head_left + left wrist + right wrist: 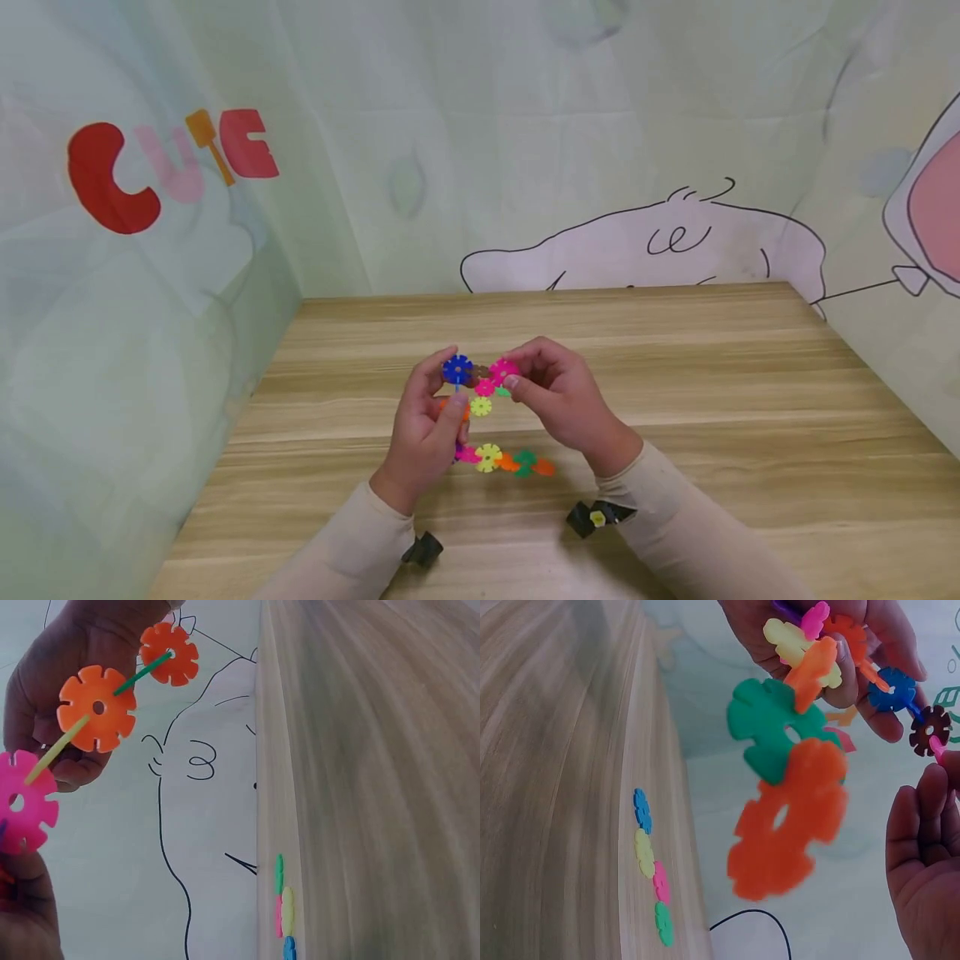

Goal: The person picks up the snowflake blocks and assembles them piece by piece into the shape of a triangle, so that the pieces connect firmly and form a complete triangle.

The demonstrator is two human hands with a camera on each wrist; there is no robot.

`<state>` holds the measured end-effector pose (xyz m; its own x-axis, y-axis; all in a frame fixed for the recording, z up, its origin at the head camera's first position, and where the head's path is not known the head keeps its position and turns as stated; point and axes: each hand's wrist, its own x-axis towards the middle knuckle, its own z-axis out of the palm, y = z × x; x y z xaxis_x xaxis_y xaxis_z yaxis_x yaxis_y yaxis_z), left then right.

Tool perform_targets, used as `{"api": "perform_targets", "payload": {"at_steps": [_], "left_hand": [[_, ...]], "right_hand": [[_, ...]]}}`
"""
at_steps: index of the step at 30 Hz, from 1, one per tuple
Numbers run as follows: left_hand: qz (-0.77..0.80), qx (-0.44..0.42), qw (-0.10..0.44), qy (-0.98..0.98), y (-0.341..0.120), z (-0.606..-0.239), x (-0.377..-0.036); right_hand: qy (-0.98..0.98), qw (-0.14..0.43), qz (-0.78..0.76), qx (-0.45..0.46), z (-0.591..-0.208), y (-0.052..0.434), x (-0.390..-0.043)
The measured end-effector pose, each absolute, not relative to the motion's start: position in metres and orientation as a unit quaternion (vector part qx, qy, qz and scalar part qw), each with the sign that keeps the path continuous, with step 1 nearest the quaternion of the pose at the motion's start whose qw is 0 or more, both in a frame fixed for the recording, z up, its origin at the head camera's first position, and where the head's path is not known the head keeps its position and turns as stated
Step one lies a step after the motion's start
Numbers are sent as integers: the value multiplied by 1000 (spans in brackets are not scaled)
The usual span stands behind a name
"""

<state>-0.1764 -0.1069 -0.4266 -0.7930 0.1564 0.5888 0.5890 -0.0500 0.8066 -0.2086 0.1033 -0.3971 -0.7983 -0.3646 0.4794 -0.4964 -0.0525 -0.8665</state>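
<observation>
Snowflake-disc chain (480, 392) as the landmark: it hangs in the air above the desk (712, 400), held between both hands, its long axis running roughly left to right at the top and then trailing down toward the person. Left of the chain, the left hand (423, 433) has its fingers and thumb curled round the blue disc (457, 368) end and the strand below it. Right of the chain, the right hand (558, 400) pinches the pink disc (504, 370) at the other end. Both hands touch the chain, so neither is nearer. Below the chain, a loose row of discs (506, 460) seems to lie near the left wrist, though the wrist views suggest part of it dangles
</observation>
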Motion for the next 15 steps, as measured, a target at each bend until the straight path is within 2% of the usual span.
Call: {"api": "perform_targets", "payload": {"at_steps": [5, 15], "left_hand": [[-675, -283, 195, -654, -105, -428, -176], [-679, -315, 209, -629, -106, -431, -177]], "right_hand": [[-673, 58, 664, 320, -401, 100, -208], [-673, 60, 659, 331, -401, 99, -206]]}}
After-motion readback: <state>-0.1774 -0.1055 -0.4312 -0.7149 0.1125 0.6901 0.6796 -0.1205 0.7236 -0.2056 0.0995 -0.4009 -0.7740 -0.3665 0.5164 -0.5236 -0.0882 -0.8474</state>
